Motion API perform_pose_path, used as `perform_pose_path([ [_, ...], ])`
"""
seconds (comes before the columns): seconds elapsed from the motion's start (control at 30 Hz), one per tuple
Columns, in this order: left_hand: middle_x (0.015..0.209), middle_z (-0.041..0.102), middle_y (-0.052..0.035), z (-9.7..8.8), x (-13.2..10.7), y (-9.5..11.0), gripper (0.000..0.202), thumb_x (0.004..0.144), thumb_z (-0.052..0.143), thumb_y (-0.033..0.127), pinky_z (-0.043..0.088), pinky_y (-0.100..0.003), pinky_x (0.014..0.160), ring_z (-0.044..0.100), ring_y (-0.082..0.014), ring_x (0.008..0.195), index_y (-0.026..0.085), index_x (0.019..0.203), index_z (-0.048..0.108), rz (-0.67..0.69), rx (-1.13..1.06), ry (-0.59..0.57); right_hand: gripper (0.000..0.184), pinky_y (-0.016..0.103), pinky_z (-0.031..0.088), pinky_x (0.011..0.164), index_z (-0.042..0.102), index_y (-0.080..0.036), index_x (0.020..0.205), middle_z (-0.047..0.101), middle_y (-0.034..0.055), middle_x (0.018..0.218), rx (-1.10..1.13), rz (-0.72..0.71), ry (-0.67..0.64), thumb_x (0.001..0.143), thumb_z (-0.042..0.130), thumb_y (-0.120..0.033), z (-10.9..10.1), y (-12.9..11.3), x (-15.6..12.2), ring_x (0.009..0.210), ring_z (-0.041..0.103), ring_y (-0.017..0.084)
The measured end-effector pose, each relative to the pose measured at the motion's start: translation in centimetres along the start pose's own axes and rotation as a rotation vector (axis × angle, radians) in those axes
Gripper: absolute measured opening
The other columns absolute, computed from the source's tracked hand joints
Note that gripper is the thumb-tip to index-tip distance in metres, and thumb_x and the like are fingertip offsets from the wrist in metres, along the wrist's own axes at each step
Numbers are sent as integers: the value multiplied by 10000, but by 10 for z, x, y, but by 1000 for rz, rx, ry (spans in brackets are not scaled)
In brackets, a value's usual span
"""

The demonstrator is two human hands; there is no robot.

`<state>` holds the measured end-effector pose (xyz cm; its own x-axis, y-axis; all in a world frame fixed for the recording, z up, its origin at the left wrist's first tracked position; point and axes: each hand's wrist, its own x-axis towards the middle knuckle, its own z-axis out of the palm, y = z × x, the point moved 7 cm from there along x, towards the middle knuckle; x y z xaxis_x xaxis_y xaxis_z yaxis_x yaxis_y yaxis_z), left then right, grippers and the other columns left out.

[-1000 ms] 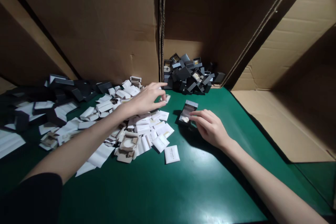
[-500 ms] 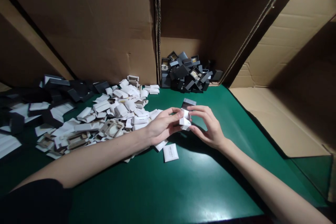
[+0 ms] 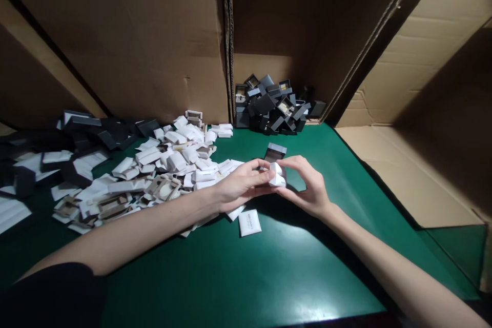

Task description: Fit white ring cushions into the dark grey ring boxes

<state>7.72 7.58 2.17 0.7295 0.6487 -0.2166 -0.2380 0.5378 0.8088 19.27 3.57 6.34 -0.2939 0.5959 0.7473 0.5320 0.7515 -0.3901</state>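
Observation:
Between my two hands is a small white folded-card piece (image 3: pixel 277 177), its faces bent at angles. My left hand (image 3: pixel 244 180) grips it from the left between thumb and fingers. From the right, my right hand (image 3: pixel 307 184) pinches its edge with thumb and index finger. Just behind the hands stands a small dark box (image 3: pixel 275 150), partly hidden by my fingers. A flat white square packet (image 3: pixel 249 223) with printed letters lies on the green table below my left hand.
A heap of white card pieces (image 3: pixel 177 159) spreads to the left. Dark boxes and card (image 3: pixel 92 133) lie farther left. More small dark boxes (image 3: pixel 269 105) are piled at the back against cardboard walls (image 3: pixel 154 36). A cardboard flap (image 3: pixel 407 179) lies at the right.
The white piece has shifted slightly right and turned in my hands. My right thumb and index finger have closed in on its edge.

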Motion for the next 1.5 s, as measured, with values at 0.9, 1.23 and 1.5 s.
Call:
perform_pose_path([
  [0.9, 713, 629, -54, 3, -15, -15, 665, 793, 430, 744, 460, -241, 626, 598, -154, 687, 119, 869, 645, 122, 246, 236, 464, 427, 474, 805, 517, -211, 1156, 634, 102, 1020, -82, -72, 101, 762, 721, -346, 14, -33, -3, 990, 582, 263],
  [1.23, 807, 678, -62, -8, -18, -7, 658, 786, 425, 756, 464, -234, 618, 625, -192, 815, 151, 907, 655, 276, 420, 393, 512, 431, 480, 816, 482, -252, 1270, 631, 102, 1069, -91, -89, 84, 804, 674, -338, 12, -34, -5, 999, 601, 264],
  [1.5, 608, 598, -38, -15, -21, -12, 688, 763, 396, 792, 427, -243, 545, 576, -158, 623, 144, 699, 618, 262, 472, 494, 461, 404, 467, 753, 522, -239, 1220, 644, 91, 1000, -82, -92, 82, 803, 678, -360, 13, -35, -3, 923, 614, 247],
])
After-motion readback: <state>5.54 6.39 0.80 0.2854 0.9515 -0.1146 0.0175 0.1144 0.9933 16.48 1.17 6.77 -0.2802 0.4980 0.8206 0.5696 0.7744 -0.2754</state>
